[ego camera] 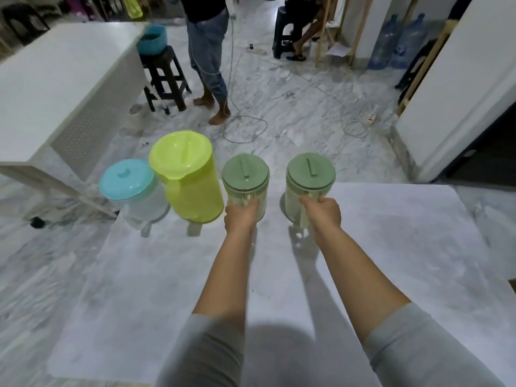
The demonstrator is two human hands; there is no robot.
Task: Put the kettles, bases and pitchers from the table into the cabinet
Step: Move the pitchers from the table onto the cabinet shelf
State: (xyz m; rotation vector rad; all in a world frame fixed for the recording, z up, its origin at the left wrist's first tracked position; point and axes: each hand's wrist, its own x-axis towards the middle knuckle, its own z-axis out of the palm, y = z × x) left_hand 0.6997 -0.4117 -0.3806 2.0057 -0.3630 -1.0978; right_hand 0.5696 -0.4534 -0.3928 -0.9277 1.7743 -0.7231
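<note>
Sleeves: grey sleeves (212,356) are seen lowest in the frame, both forearms stretched up over the white table (139,303).
Left hand (241,216): closed round the handle of the left green-lidded pitcher (245,174), centre frame.
Right hand (324,213): wrapped round the handle of the right green-lidded pitcher (310,174), just right of centre.
Step in hand: two pitchers are being gripped at once; whether they are lifted off the table cannot be told.
Next move: a level lift is called for, then a carry to the cabinet, which cannot be picked out for certain.
Waiting: the yellow-green pitcher (190,177) is crowded beside the left green one; the blue-lidded clear pitcher (131,188) sits at the table's far left edge.
Kettles, bases: none seen on the table.
In the way: cables (245,127) are trailed over the marble floor beyond; a bystander's legs (212,65) and a dark stool (164,79) stand upper centre.
</note>
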